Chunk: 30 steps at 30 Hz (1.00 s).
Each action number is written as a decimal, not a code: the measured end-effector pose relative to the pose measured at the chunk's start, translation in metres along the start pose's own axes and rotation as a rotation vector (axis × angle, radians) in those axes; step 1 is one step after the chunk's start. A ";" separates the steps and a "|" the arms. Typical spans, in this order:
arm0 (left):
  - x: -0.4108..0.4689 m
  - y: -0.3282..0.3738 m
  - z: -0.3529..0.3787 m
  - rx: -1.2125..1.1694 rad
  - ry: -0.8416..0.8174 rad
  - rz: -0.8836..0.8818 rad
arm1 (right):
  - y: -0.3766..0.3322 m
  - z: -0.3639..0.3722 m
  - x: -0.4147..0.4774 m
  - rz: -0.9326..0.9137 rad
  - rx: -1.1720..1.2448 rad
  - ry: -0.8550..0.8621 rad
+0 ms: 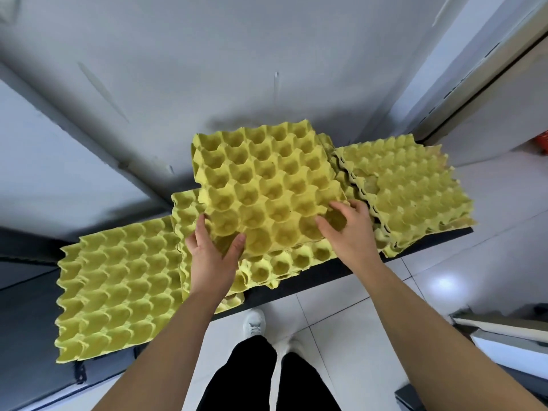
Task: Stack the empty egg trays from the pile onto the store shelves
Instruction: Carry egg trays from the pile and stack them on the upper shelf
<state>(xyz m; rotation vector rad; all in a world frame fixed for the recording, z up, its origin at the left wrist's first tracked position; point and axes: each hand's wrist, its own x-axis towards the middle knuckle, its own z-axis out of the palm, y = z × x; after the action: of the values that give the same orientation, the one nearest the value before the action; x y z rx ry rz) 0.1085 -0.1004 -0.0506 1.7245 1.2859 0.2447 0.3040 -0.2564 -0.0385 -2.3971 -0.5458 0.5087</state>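
While the left hand [210, 256] pinches the near left corner of the top egg tray [261, 185], thumb above and fingers beneath, the right hand [350, 229] grips its near right corner, fingers curled into the cups. The tray lies askew over the middle stack [284, 262] on the dark shelf [326, 272], between a left stack [118, 286] and a right stack [415, 188].

shelf [326, 271]: 3 stacks in row | left stack [118, 286] touching mid stack [284, 262] | right stack [409, 191] just right of mid | tray [267, 185] atop mid stack | left hand [210, 256] on tray's near-left corner, right hand [350, 232] near-right
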 end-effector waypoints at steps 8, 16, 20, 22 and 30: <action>-0.049 0.026 -0.048 -0.073 0.207 0.038 | -0.054 -0.034 -0.025 -0.234 0.021 -0.005; -0.145 0.051 -0.117 -0.090 0.530 0.140 | -0.124 -0.077 -0.085 -0.559 0.126 0.003; -0.190 0.063 -0.156 -0.110 0.672 0.174 | -0.164 -0.091 -0.118 -0.692 0.171 0.012; -0.211 0.067 -0.177 -0.116 0.738 0.189 | -0.185 -0.096 -0.135 -0.747 0.196 0.013; -0.279 0.077 -0.272 -0.110 0.993 0.277 | -0.279 -0.109 -0.202 -0.955 0.348 0.042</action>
<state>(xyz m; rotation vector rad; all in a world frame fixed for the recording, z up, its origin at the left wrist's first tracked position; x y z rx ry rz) -0.1339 -0.1825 0.2534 1.7169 1.6369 1.4396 0.1149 -0.2073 0.2658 -1.5627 -1.3391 0.1024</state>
